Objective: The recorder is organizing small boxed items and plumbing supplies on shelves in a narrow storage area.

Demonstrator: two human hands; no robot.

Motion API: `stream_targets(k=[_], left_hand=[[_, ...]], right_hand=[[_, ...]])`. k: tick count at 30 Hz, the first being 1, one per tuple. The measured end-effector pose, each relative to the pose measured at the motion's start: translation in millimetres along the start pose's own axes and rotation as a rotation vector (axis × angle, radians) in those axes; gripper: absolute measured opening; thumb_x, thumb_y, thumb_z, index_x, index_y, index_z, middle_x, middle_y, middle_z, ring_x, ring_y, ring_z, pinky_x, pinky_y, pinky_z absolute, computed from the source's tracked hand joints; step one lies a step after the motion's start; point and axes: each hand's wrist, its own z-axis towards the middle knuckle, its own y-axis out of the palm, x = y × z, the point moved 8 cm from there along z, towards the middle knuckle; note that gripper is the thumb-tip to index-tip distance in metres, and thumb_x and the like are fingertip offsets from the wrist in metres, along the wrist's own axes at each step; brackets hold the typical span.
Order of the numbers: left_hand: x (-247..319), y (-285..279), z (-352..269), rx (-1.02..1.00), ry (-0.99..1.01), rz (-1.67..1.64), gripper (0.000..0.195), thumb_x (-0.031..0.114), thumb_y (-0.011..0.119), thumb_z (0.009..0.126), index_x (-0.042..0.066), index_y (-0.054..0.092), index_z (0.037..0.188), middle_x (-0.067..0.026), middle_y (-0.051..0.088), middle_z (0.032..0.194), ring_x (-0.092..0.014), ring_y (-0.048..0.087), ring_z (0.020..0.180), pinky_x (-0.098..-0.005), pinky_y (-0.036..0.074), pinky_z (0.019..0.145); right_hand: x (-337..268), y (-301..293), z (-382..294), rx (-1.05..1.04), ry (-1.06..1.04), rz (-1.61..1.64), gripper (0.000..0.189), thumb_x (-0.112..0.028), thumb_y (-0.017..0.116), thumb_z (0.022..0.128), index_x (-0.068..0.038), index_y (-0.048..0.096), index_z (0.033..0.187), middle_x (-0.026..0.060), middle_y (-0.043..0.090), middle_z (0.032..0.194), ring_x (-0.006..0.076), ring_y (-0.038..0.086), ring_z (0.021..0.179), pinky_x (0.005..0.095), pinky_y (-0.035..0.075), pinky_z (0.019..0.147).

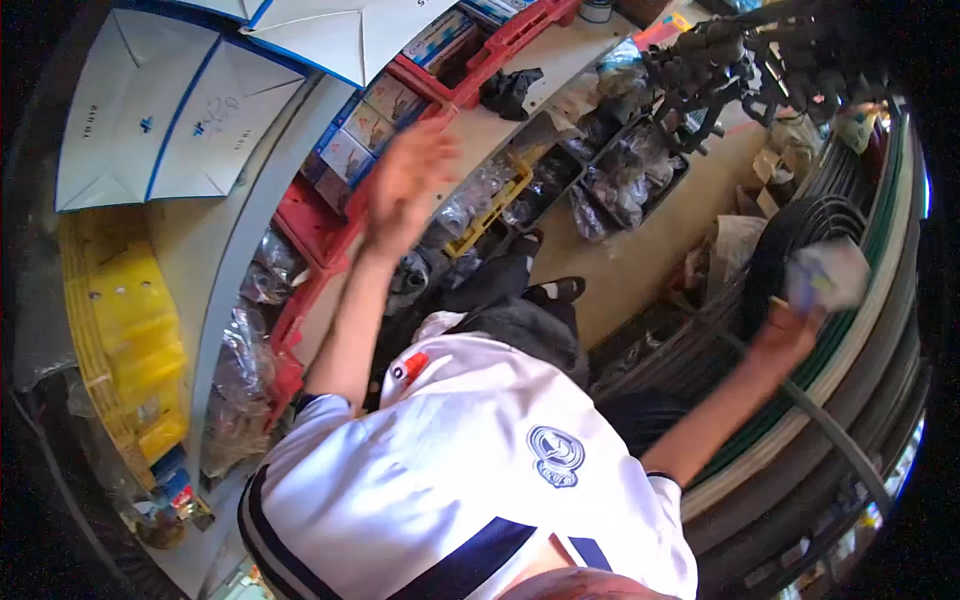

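Note:
My left hand (412, 180) is raised at the upper left of centre, blurred, with its fingers apart and nothing visible in it. It appears in front of a red plastic rack (360, 225) that holds small printed cartons (367, 124). On the right, my right hand (799, 322) grips a small white packet or box (832, 274) with blue marks, too blurred to name exactly. Behind that packet are a coil of black hose (802, 225) and long bundled tubes or strips (795, 450).
Large white cartons with blue edges (202, 112) stand upper left, above yellow plastic-wrapped items (142, 337). Crates of bagged goods (630, 180) and a yellow crate (491, 210) sit low by my feet. Black fittings (720, 75) hang upper right. A grey bar (832, 435) crosses the tubes.

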Motion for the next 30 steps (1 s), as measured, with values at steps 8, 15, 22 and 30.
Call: stream_targets(k=[8,15,22,30], left_hand=[[-24,58,-12,-0.354,-0.116,0.179,0.073,0.012,0.077,0.089,0.01,0.037,0.151,-0.0091,0.058,0.128,-0.02,0.058,0.12,-0.035,0.051,0.1],[3,-239,7,0.588,0.122,0.227,0.057,0.013,0.079,0.088,0.008,0.053,0.138,-0.0093,0.062,0.132,-0.021,0.06,0.118,-0.037,0.049,0.1],[-59,-412,53,0.898,-0.088,0.535,0.058,0.018,0.077,0.09,0.006,0.05,0.14,-0.0122,0.058,0.136,-0.023,0.057,0.122,-0.038,0.047,0.103],[-142,-462,108,0.798,-0.295,0.834,0.06,0.023,0.074,0.092,0.003,0.047,0.143,-0.0156,0.053,0.14,-0.026,0.053,0.127,-0.0392,0.044,0.106]], right_hand=[[90,266,-310,-0.811,0.554,-0.046,0.044,-0.011,0.076,0.091,0.002,0.062,0.131,0.0085,0.07,0.112,0.0103,0.067,0.081,0.0248,0.055,0.059],[90,230,-277,-0.648,0.276,-0.042,0.043,-0.013,0.067,0.099,-0.001,0.056,0.139,0.0108,0.065,0.13,0.0121,0.067,0.092,0.0285,0.057,0.075],[89,130,-225,-0.302,0.249,-0.145,0.041,-0.027,0.058,0.104,-0.004,0.057,0.138,0.0125,0.068,0.126,0.0127,0.068,0.093,0.0275,0.055,0.079],[113,80,-233,-0.15,0.356,-0.163,0.043,-0.029,0.061,0.102,-0.004,0.058,0.137,0.0123,0.069,0.123,0.0152,0.069,0.092,0.0291,0.056,0.078]])
